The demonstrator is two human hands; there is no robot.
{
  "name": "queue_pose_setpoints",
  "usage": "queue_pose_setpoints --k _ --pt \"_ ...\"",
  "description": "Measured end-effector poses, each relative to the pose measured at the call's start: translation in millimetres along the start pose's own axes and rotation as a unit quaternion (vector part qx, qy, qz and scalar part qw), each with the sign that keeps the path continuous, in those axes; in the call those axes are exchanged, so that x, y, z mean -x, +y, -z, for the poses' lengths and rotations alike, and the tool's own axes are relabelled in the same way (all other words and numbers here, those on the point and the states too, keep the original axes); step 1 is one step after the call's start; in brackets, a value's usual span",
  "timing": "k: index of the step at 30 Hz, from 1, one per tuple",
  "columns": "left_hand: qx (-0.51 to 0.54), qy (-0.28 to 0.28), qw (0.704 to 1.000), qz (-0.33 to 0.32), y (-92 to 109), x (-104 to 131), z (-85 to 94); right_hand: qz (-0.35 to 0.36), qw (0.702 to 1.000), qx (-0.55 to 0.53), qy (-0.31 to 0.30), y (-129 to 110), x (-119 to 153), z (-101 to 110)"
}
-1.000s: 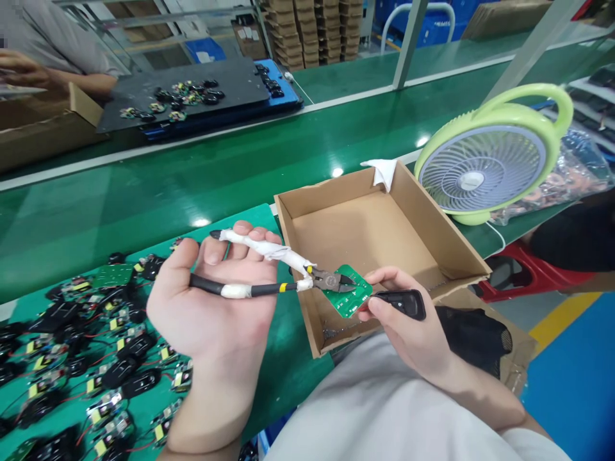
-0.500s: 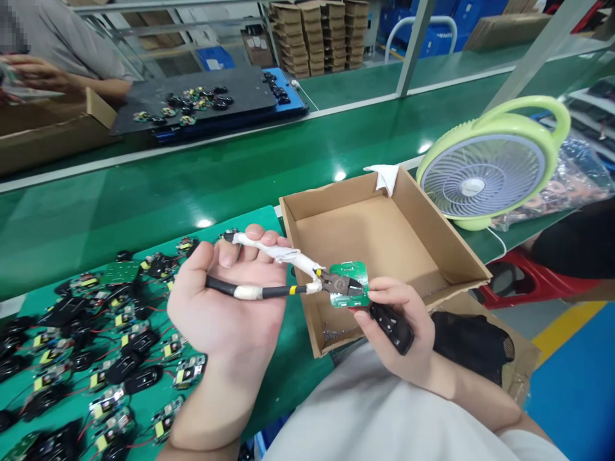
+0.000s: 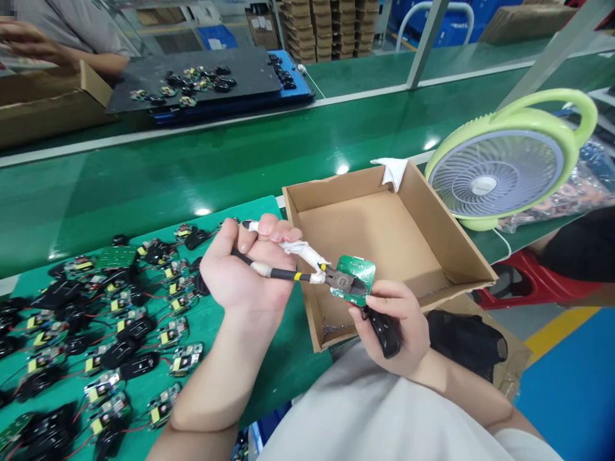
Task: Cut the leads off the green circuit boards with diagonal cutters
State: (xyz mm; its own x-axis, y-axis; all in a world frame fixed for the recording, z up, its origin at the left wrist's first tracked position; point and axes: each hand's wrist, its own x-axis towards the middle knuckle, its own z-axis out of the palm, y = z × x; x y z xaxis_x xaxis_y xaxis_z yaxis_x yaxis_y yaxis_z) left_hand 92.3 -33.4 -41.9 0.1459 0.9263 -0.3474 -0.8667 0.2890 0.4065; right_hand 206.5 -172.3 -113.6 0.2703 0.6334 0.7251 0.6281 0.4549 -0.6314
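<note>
My left hand [image 3: 254, 275], palm up, has its fingers curled round the handles of diagonal cutters [image 3: 342, 280]; one handle is wrapped in white tape, the other is black with white and yellow bands. The cutter jaws lie across the face of a green circuit board [image 3: 364, 272], over the front of the cardboard box. My right hand [image 3: 401, 320] pinches the board's lower right corner between thumb and fingers. A glossy black plastic housing [image 3: 385, 334] hangs below the board against the right palm. Whether the jaws grip anything cannot be made out.
Many boards with black housings and red wires [image 3: 137, 330] cover the green mat at left. The shallow cardboard box [image 3: 365, 224] has a white scrap on its far corner. A green fan [image 3: 500, 163] stands at right. Across the bench, a co-worker's hand [image 3: 38, 45] is near another box.
The cutter handles have come closer together as my left fingers curl in. Both hands keep their holds; the board has tilted and the housing has swung more upright. The view has shifted slightly.
</note>
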Motion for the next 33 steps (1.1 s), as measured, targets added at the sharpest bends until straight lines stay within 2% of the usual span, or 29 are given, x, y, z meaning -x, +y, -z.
queue_pose_setpoints --k 10,16,19,22,29,33 --pt "-0.019 0.007 1.0 0.011 -4 -16 -0.3 -0.047 0.999 -0.004 -0.005 0 2 -6" --pt "0.022 0.018 1.0 -0.007 2 -20 2.1 -0.129 0.988 -0.085 -0.009 -1 1 -3" --pt "0.013 0.025 0.999 -0.028 7 -19 2.6 -0.17 0.978 -0.125 -0.005 -2 1 -3" --pt "-0.005 0.027 0.999 -0.017 8 -13 1.6 -0.201 0.967 -0.155 0.007 -3 0 -5" --pt "-0.022 0.035 0.999 0.019 3 -5 0.1 -0.204 0.962 -0.183 0.006 -5 -2 -6" --pt "-0.041 0.014 0.999 0.022 3 -7 1.9 -0.21 0.959 -0.192 -0.004 -4 -2 -4"
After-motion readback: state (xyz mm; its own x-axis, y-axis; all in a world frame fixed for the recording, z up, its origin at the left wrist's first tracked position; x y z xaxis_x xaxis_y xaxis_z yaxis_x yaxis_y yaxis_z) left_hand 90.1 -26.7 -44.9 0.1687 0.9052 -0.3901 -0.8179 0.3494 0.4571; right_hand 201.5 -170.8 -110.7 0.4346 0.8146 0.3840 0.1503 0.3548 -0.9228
